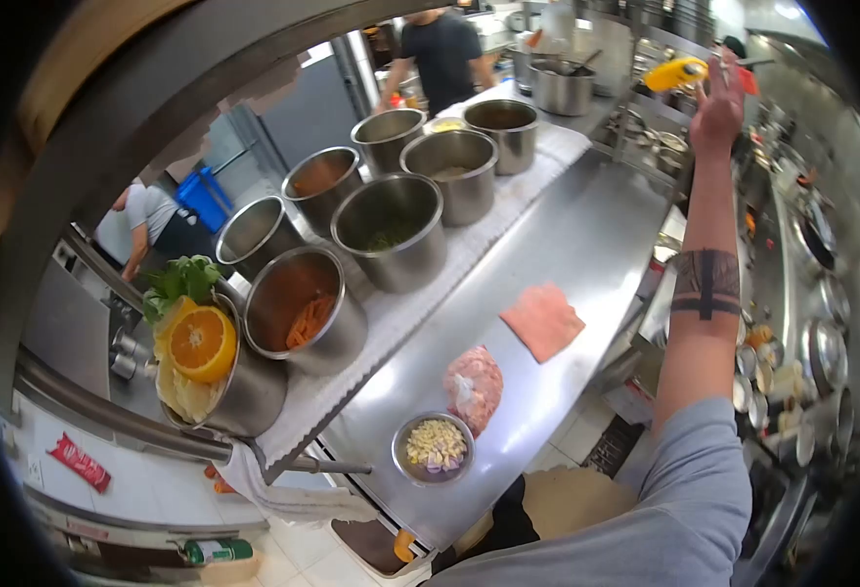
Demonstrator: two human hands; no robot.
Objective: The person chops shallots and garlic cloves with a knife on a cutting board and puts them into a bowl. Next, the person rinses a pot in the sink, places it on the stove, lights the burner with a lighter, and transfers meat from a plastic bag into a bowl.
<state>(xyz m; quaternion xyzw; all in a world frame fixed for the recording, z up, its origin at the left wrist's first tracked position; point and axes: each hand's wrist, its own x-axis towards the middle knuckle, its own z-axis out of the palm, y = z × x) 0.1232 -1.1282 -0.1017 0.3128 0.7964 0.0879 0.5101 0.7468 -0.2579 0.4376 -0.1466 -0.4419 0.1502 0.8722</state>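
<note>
Up toward the far end of the bench [586,235], I have the right hand [718,108] raised just beside a yellow object [677,73]; I can't tell whether it grips. A small bowl [404,468] sits nearer.

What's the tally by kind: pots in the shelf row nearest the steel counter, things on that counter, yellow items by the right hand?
Silver cylindrical metal pots: 5
Round silver metal bowl of chopped food: 1
Clear plastic bag of pink food: 1
Flat salmon-pink square, apparently cloth: 1
Bright yellow object by right hand: 1
Total: 9
</note>
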